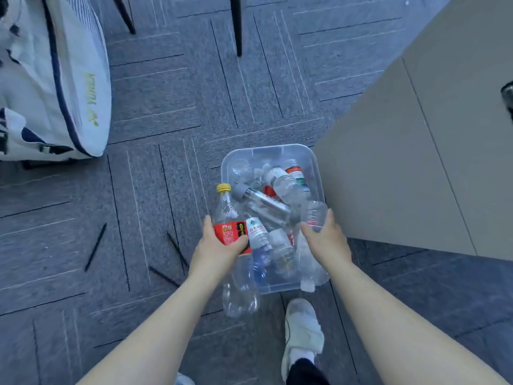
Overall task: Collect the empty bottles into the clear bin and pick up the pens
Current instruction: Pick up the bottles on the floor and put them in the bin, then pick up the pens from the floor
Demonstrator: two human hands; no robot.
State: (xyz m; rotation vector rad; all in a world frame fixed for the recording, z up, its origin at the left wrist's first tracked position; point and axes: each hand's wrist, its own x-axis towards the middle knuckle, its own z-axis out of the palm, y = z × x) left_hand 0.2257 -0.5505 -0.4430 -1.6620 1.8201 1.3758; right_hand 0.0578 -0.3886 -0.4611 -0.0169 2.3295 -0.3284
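Observation:
A clear plastic bin (277,150) sits on the carpet, filled with several empty bottles. My left hand (219,247) grips a large clear bottle with a red label and yellow cap (228,215) at the bin's left edge. My right hand (327,240) holds a small clear bottle (313,213) over the bin's right side. Three black pens lie on the carpet to the left: one pen (95,247) farthest left, a second pen (177,252) near my left wrist, and a third pen (163,276) below it.
A beige table (416,162) stands right beside the bin. A white sports bag (55,87) rests at the upper left. Black chair legs (236,26) stand at the top. My white shoe (302,329) is just below the bin.

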